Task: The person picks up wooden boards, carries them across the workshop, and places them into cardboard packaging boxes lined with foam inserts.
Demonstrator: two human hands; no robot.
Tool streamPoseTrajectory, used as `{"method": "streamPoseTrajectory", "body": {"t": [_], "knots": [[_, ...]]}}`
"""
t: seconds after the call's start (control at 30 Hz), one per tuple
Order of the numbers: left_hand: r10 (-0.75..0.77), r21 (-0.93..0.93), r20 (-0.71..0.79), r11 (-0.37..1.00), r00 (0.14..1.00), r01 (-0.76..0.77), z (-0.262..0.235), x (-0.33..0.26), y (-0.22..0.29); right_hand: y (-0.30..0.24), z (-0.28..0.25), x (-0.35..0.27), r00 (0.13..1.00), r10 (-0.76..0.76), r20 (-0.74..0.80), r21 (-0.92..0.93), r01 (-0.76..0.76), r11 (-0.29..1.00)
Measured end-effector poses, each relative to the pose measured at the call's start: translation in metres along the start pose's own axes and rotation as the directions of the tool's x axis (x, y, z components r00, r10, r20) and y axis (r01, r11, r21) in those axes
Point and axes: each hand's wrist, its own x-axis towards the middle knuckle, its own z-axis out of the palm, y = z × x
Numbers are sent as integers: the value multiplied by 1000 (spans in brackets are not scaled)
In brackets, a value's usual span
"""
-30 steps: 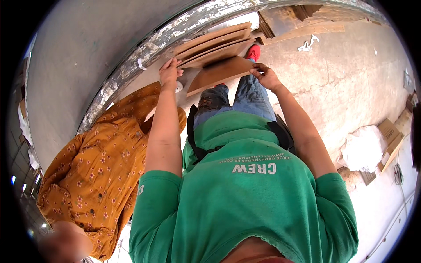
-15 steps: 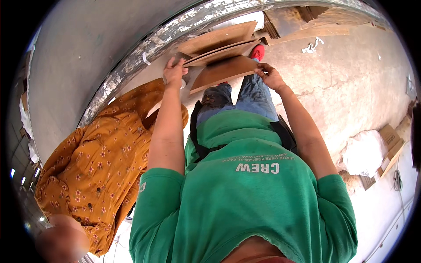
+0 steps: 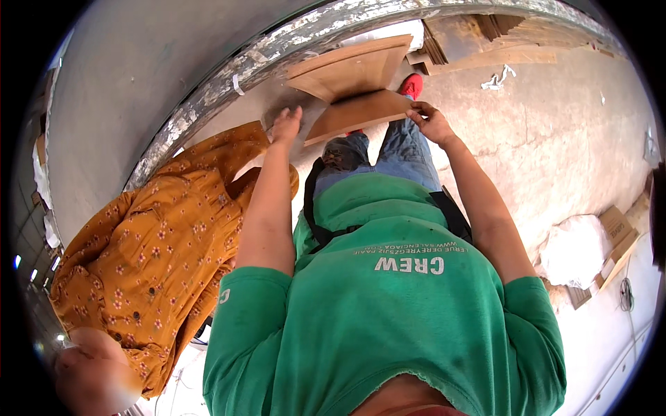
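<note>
My right hand pinches the right corner of a brown flat board, which stands tilted in front of my shins. At the other end of this board, my left hand hovers apart from it, holding nothing, fingers stretched out. Behind it a lighter brown board leans away toward the worn beam, its lower edge close to the near board. Whether more boards lie flat against it cannot be made out.
A long ledge with peeling paint curves past the boards. At my left is a person in an orange flowered garment. Stacked brown boards lie far right; a white bag and an opened carton rest on the right.
My left hand has let go of the middle boards, which now lean back against the far one. My right hand keeps its grip on the near board's corner.
</note>
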Motion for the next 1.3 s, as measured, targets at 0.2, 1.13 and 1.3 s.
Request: {"method": "streamPoseTrajectory", "body": {"t": [0.2,1.13,1.3], "knots": [[-272,-243,716,767,643,594,18,-51,18,8,-9,-14,998,7,-55,55,-4,998],[-368,-504,645,454,670,735,85,-105,66,79,-72,78,457,755,471,-569,-496,656],[-160,-629,735,202,659,751,94,-131,151,85,-114,106,804,544,241,-644,-287,709]]}}
